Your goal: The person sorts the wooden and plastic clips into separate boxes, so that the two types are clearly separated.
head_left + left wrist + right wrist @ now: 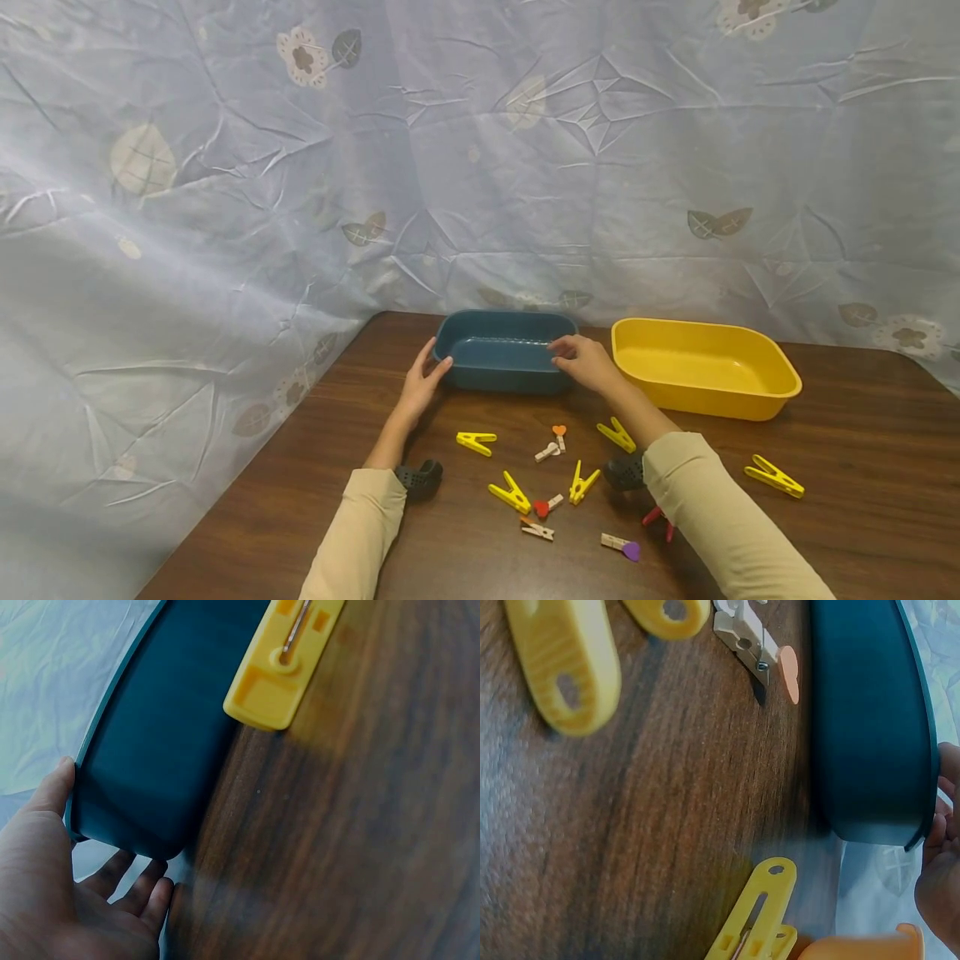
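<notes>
Your two hands are at opposite ends of the blue bin (504, 382), at the centre of the head view: the left hand (418, 390) holds its left end between thumb and fingers, and the fingers of your right hand (591, 367) pinch the right rim. Just beside your right hand, right of centre, sits the yellow bin (750, 406). Below the blue bin, you have five yellow clips (476, 443) and several wooden pegs (621, 546) scattered across the worktop (862, 533). Your right sleeve (720, 508) partly covers a red clip (659, 522) at lower right. Both bins are smooth-walled, rounded rectangles; the yellow clips look like plastic, V-shaped and pierced, and pegs carry coloured hearts. The worktop has dark wood grain, and creased, leaf-printed cloth (480, 183) hangs behind.
</notes>
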Action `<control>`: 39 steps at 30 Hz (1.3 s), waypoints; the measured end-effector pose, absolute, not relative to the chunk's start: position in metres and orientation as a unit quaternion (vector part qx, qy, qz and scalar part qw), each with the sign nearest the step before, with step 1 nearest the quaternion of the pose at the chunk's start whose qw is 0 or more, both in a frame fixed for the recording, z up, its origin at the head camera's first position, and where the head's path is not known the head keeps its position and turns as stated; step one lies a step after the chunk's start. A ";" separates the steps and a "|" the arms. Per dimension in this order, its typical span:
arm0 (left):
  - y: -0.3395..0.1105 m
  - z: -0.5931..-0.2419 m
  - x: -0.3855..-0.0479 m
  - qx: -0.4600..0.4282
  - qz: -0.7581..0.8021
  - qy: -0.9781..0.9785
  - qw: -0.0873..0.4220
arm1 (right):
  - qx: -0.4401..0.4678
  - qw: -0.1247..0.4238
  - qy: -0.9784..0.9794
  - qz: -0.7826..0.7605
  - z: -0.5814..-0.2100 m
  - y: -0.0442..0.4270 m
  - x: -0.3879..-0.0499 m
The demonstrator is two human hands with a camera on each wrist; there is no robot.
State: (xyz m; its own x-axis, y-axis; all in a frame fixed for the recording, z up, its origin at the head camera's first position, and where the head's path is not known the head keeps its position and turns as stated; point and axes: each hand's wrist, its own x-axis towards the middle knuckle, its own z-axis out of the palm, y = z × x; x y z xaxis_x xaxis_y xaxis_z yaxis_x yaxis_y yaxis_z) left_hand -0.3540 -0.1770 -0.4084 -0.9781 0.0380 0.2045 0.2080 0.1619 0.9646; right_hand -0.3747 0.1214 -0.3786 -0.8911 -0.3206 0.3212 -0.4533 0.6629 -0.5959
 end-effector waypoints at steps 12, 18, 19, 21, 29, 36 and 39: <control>-0.176 -0.425 -0.368 -0.067 -0.630 -0.768 0.090 | 0.233 0.092 -0.906 0.341 -0.375 0.125 -0.374; -0.172 -0.426 -0.370 -0.061 -0.630 -0.769 0.093 | 0.268 0.095 -0.896 0.341 -0.369 0.134 -0.370; -0.172 -0.425 -0.369 -0.060 -0.629 -0.769 0.094 | 0.275 0.098 -0.893 0.341 -0.367 0.135 -0.368; -0.172 -0.425 -0.370 -0.061 -0.631 -0.767 0.096 | 0.293 0.106 -0.888 0.338 -0.363 0.136 -0.364; -0.173 -0.426 -0.370 -0.062 -0.636 -0.763 0.098 | 0.357 0.094 -0.871 0.325 -0.358 0.137 -0.337; -0.173 -0.424 -0.369 -0.066 -0.636 -0.762 0.099 | 0.402 0.036 -0.860 0.312 -0.367 0.140 -0.318; -0.173 -0.423 -0.369 -0.070 -0.638 -0.760 0.099 | 0.419 0.009 -0.859 0.294 -0.374 0.141 -0.313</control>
State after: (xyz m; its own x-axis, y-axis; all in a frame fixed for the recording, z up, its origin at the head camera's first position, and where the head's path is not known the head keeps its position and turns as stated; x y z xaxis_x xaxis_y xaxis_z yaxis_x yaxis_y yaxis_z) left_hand -0.3694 -0.1729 -0.4231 -0.9706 -0.0202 0.2400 0.2329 0.1758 0.9565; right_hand -0.3133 0.1412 -0.3744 -0.6488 -0.7143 0.2625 -0.7251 0.4756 -0.4980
